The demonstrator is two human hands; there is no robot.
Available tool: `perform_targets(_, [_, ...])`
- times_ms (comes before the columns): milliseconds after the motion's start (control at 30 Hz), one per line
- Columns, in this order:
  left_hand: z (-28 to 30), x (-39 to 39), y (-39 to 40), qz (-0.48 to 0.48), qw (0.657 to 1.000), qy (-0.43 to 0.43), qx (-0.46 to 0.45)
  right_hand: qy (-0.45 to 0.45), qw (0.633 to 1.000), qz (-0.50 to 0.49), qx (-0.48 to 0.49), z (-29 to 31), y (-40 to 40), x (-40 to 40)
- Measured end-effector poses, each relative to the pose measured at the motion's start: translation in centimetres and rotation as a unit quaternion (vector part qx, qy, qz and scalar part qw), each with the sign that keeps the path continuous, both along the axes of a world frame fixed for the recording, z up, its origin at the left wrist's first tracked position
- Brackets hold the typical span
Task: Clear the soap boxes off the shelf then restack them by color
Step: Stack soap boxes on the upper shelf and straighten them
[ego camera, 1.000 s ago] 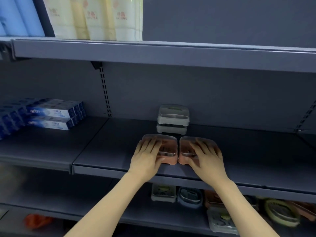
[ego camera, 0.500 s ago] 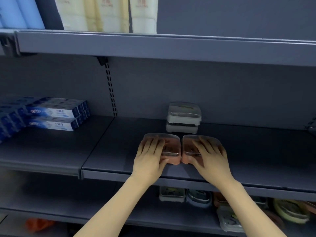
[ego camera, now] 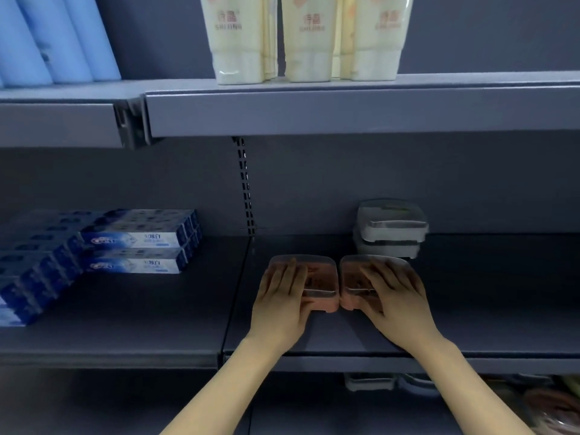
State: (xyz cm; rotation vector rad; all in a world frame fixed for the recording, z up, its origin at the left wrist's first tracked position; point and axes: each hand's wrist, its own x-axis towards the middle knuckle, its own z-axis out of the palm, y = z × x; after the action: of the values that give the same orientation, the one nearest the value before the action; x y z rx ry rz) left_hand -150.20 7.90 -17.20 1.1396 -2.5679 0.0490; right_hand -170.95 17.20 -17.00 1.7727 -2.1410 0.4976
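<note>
Two pink plastic soap boxes with clear lids sit side by side, touching, near the front edge of the dark grey metal shelf [ego camera: 314,337]. The left hand [ego camera: 282,306] lies flat on top of the left pink soap box [ego camera: 317,277], fingers straight and close together on the lid, thumb against the box's near side. The right hand [ego camera: 398,306] lies on the right pink soap box [ego camera: 354,277] the same way, fingers spread a little over the lid. Neither grip is curled round its box; both rest open on the lids.

Just behind the right pink box, toward the back wall of the shelf, stands a stack of two white soap boxes with clear lids [ego camera: 390,229], the top one sitting slightly askew. On the neighbouring shelf section to the left lie stacked blue-and-white toothpaste cartons [ego camera: 138,240]. On the upper shelf [ego camera: 345,111] stand cream-coloured tubes [ego camera: 307,36] and, at its left end, pale blue rolls [ego camera: 53,36]. Below the front edge, on a lower shelf, more boxes show, blurred.
</note>
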Motion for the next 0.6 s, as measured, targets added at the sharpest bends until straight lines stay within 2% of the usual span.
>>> perform_targets(167, [0.2,-0.1,-1.4,0.002,1.0,0.021,-0.006,0.003,1.0,-0.007,0.013,-0.1,-0.5,0.1])
perform_targets(600, [1.2,-5.4,-6.4,-0.001,0.999,-0.017,0.047,0.003,1.0,0.013,-0.003,-0.2,-0.1,-3.0])
